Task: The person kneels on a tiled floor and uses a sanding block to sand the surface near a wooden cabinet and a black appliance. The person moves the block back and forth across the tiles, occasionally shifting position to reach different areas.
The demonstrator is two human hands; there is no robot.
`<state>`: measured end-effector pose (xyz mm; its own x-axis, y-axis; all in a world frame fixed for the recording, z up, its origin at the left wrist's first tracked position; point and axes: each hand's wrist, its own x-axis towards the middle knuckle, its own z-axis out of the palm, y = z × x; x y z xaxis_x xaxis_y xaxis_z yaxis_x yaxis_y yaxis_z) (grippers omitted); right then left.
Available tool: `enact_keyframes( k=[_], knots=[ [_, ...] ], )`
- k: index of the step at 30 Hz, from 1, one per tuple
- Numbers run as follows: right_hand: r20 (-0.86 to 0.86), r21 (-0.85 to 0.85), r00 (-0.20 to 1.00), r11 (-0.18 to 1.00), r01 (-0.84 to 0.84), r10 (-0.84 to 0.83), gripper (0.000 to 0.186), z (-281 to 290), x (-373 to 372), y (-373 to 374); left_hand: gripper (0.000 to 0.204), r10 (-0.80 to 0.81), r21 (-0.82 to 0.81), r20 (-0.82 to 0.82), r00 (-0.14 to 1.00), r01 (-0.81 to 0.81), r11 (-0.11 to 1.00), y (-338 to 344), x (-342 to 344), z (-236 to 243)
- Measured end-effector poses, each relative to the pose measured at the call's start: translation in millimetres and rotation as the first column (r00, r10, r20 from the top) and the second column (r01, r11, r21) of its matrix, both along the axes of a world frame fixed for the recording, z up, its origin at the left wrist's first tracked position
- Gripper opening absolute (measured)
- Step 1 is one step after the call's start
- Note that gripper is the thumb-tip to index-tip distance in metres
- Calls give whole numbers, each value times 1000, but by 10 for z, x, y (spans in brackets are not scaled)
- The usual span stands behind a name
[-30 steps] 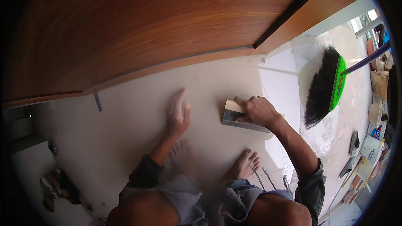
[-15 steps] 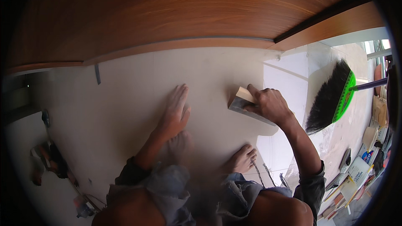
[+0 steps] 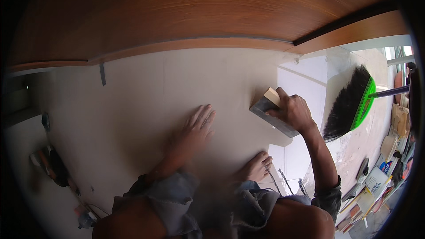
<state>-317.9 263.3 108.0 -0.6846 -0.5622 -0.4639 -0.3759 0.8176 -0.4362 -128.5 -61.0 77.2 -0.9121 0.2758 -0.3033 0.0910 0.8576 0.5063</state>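
Note:
A plastering trowel (image 3: 263, 107), with a flat metal blade and a pale wooden grip, is held in my right hand (image 3: 295, 113). My fingers wrap round the grip, and the blade is tilted beside the pale tiled floor (image 3: 137, 106); I cannot tell whether its edge touches. My left hand (image 3: 199, 123) lies palm down on the floor with fingers stretched out, holding nothing. Between my forearms a bare foot (image 3: 258, 167) rests on the tiles.
A brown wood-grained panel (image 3: 190, 11) spans the far side. To the right lies a broom (image 3: 349, 104) with black bristles and a green head. Tools and packages (image 3: 376, 181) clutter the right edge. Dark items (image 3: 53, 163) lie at left.
My right hand and the trowel have shifted slightly right and toward me. My left hand has moved right and nearer, its fingers now more spread on the floor.

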Motion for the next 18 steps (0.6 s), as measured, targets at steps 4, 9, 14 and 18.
enact_keyframes(
  k=[4, 9, 14, 18],
  knots=[
    [-72, -30, 995, 996, -78, 76, 49, -34, 257, -53, 65, -145, 76, -79, 986, 151, 986, 236, -47, -149],
    [-119, -26, 989, 996, 85, -88, 59, -54, 95, 46, 66, -245, 52, -204, 948, 261, 964, 355, -34, -250],
    [-54, 24, 990, 991, 130, -129, 58, -4, 143, 30, 67, -218, 72, -249, 944, 243, 967, 420, -64, -316],
    [-79, 37, 973, 974, 222, -218, 68, -98, 177, 104, 68, -325, -32, -285, 902, 330, 943, 498, -64, -329]
  ],
)
